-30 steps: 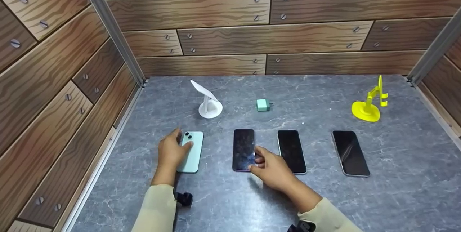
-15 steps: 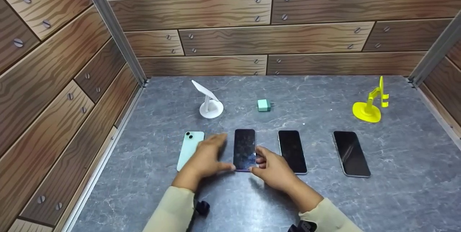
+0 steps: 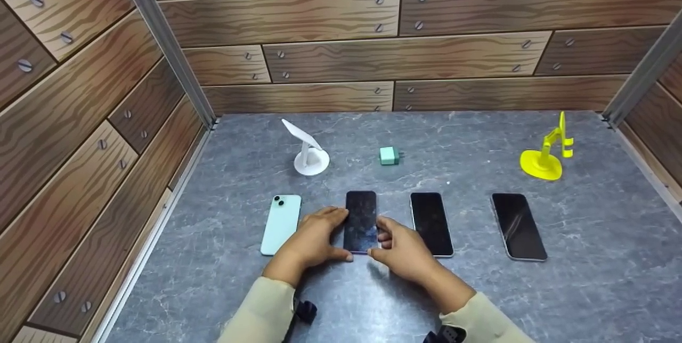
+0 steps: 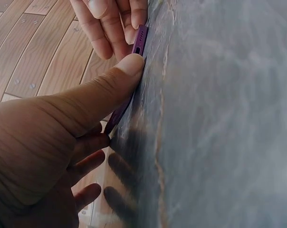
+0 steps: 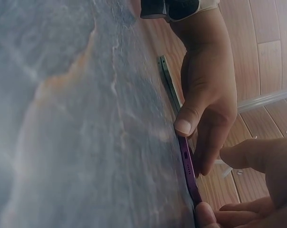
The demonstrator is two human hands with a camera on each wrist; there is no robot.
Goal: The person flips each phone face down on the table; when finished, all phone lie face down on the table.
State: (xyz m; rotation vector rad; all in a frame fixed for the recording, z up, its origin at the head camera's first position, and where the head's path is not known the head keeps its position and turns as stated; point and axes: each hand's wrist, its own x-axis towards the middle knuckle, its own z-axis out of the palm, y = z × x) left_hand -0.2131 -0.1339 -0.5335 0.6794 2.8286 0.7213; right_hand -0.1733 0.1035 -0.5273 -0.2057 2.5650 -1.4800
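Both hands close on the purple phone: from the head view I see my left hand (image 3: 311,239) pinching its left edge and my right hand (image 3: 403,247) its right, at the near end. The purple phone (image 3: 360,220) lies flat, long axis running away from me, second in a row between the mint phone (image 3: 281,224) and a black phone (image 3: 431,223). Left wrist view: thumb tip (image 4: 129,66) against the phone's bottom corner. Right wrist view: the same edge (image 5: 187,164) flat on the grey marbled tabletop (image 5: 62,118), wood-panel walls around.
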